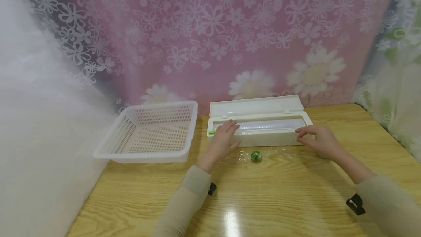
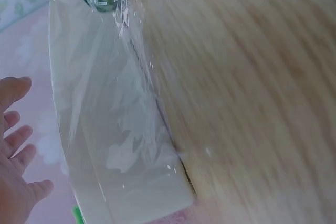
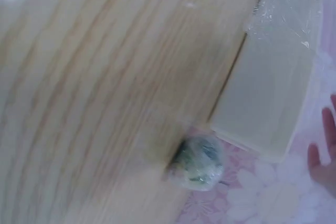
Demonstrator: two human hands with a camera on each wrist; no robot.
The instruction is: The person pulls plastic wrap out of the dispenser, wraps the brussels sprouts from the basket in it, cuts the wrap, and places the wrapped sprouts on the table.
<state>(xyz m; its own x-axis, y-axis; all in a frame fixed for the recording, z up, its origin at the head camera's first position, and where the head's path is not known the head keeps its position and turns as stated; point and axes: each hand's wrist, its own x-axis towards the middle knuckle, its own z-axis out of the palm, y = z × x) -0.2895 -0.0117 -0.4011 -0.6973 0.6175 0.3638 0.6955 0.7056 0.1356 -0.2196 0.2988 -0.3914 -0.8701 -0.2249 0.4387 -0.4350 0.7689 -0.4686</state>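
A long white cling film box (image 1: 260,140) with its lid raised holds a roll of clear film (image 1: 273,124). My left hand (image 1: 223,140) is over its left end; the left wrist view shows these fingers (image 2: 18,140) spread and holding nothing. At the right end, my right hand (image 1: 320,141) has thumb and index apart, with nothing visible between them. Clear film drapes down the box front toward a green ball-shaped item (image 1: 256,156) on the table. The right wrist view shows a film-covered green and pale ball (image 3: 199,163) past the box's end; no second ball shows in the head view.
A white perforated plastic basket (image 1: 187,153) stands left of the box on the wooden table (image 1: 263,200). Behind the table hangs a pink flowered curtain (image 1: 210,46). White sheeting (image 1: 39,120) borders the left side, and more flowered cloth (image 1: 394,83) hangs at right.
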